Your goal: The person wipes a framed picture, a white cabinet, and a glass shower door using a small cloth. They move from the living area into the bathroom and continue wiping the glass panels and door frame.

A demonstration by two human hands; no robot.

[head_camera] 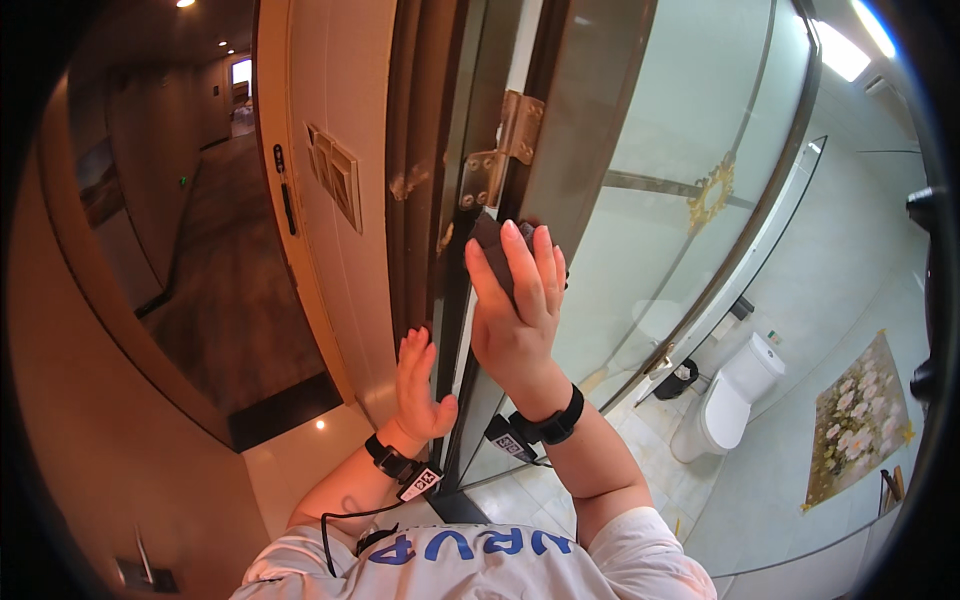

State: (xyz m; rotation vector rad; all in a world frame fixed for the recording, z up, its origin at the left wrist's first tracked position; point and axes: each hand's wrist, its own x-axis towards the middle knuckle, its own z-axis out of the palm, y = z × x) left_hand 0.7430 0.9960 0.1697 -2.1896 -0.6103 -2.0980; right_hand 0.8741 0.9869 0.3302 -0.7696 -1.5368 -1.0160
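My right hand (pixel 521 307) is shut on a dark grey cloth (pixel 495 244) and holds it against the dark metal edge of a door frame, just under a metal hinge (pixel 484 176). Part of the cloth is covered by my fingers. To the right of the hinge, a glass door (pixel 667 127) in a dark frame reaches into the bathroom. Lower and to the left, my left hand (pixel 420 386) is raised with its fingers straight and its thumb out. Nothing is in it. It is beside the brown door jamb (pixel 420 247); whether it touches the jamb, I cannot tell.
Wall switches (pixel 335 176) are on the left wall, next to an open wooden door (pixel 277 150) onto a corridor (pixel 225 262). Inside the bathroom are a white toilet (pixel 727 409), a black waste bin (pixel 676 379) and a flower picture (pixel 859 424). A black cable (pixel 326 525) trails from my left wrist.
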